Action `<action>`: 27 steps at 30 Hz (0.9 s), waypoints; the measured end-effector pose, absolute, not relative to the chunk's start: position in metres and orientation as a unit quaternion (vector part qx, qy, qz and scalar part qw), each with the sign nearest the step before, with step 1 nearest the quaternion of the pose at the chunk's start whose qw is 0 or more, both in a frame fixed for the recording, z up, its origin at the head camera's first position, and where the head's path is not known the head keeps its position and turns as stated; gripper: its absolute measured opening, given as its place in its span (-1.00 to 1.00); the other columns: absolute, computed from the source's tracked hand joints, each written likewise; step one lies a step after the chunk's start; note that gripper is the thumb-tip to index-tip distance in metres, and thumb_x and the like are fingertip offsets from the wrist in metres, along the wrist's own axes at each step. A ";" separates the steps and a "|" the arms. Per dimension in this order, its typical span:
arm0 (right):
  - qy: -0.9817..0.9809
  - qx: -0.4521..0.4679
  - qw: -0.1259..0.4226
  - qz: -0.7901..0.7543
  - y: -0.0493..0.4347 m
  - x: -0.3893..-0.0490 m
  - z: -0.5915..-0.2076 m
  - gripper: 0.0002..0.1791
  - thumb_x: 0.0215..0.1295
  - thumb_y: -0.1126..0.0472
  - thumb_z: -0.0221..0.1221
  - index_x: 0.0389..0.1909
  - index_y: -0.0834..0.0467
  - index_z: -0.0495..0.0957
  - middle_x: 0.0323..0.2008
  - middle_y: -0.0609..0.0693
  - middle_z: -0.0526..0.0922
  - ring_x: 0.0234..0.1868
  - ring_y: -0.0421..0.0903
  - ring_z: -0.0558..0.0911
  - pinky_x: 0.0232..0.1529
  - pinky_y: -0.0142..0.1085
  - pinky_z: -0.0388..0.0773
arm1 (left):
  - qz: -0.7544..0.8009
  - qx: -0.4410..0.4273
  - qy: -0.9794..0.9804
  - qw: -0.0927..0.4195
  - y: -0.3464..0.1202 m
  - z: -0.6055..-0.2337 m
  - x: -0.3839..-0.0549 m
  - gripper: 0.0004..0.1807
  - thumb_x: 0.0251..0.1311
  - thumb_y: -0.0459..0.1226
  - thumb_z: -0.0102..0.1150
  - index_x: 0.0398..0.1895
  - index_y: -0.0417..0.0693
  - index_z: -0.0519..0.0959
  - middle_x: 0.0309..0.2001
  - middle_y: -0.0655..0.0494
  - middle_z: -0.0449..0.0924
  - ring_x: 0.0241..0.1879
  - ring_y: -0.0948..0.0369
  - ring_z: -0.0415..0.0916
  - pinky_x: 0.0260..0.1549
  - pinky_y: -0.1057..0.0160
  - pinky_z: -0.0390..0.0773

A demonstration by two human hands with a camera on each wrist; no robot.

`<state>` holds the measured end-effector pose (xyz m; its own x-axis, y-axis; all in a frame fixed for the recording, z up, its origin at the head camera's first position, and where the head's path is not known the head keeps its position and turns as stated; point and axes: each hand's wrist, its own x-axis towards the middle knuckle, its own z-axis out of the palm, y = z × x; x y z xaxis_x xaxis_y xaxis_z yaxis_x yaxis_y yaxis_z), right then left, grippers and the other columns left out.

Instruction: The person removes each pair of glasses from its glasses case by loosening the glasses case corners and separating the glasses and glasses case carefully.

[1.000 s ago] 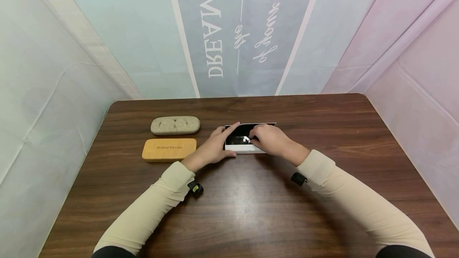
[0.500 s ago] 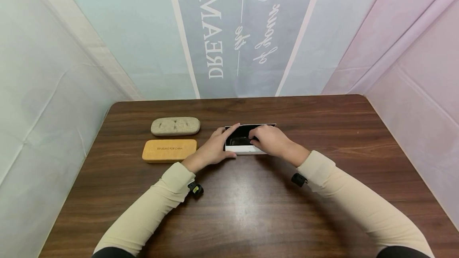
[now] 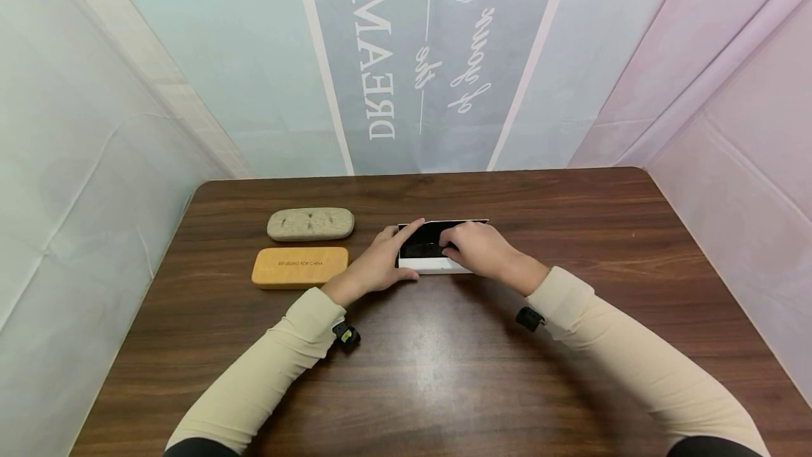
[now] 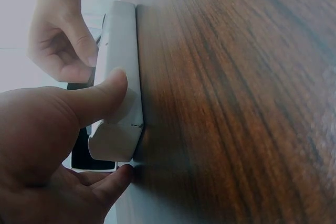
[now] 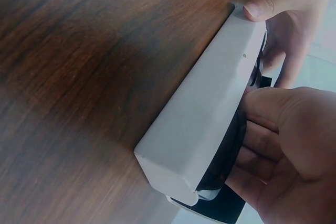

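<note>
A white glasses case (image 3: 438,266) with a black lining lies open on the table, its lid raised at the back. My left hand (image 3: 376,259) grips its left end; in the left wrist view the thumb presses on the white front wall (image 4: 123,61). Inside the case, dark-lensed glasses (image 5: 229,153) show partly in the right wrist view. My right hand (image 3: 480,249) reaches in from the right with curled fingers and pinches the glasses near their middle. Those fingertips are mostly hidden by the hand and the case wall.
To the left of my left hand lies a yellow glasses case (image 3: 299,266) with lettering, closed. Behind it sits a beige fabric glasses case (image 3: 310,224), also closed. The brown wooden table (image 3: 431,386) ends at a printed cloth backdrop (image 3: 419,90).
The glasses have sunk or tilted inside the white case: their bright lens reflection has faded, and less of them shows from above. Both hands stay almost in place.
</note>
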<state>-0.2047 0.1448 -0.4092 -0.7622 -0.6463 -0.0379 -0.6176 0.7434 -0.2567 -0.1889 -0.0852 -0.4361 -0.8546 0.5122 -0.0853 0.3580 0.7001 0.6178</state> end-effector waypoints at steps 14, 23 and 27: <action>0.928 -0.344 0.026 -0.137 0.146 -0.205 -0.405 -0.90 0.41 0.28 0.27 -0.13 0.18 0.71 -0.24 -0.01 0.74 -0.31 -0.12 0.68 -0.28 -0.15 0.62 | 0.306 0.235 0.915 0.121 -0.084 -0.436 -0.189 0.05 0.19 -0.16 0.48 0.65 0.21 0.03 0.36 -0.31 0.26 0.33 -0.14 0.29 0.24 -0.14 0.39; 0.925 -0.352 0.001 -0.147 0.150 -0.204 -0.403 -0.86 0.37 0.29 0.31 -0.10 0.20 0.72 -0.14 0.02 0.75 -0.17 -0.04 0.72 -0.18 -0.12 0.65 | 0.301 0.231 0.916 0.132 -0.085 -0.436 -0.189 0.05 0.21 -0.13 0.45 0.66 0.24 0.00 0.42 -0.29 0.21 0.37 -0.14 0.25 0.22 -0.15 0.41; 0.923 -0.356 -0.007 -0.147 0.152 -0.204 -0.402 -0.85 0.35 0.29 0.32 -0.10 0.20 0.73 -0.14 0.03 0.75 -0.17 -0.04 0.71 -0.20 -0.12 0.65 | 0.301 0.231 0.915 0.133 -0.085 -0.437 -0.190 0.05 0.21 -0.12 0.45 0.66 0.25 0.00 0.43 -0.29 0.19 0.38 -0.14 0.25 0.22 -0.14 0.42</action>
<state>-0.2043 0.1518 -0.4018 -0.7471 -0.6542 0.1182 -0.6585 0.7039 -0.2664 -0.1900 -0.0850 -0.4369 -0.8576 0.5035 -0.1049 0.3426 0.7115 0.6135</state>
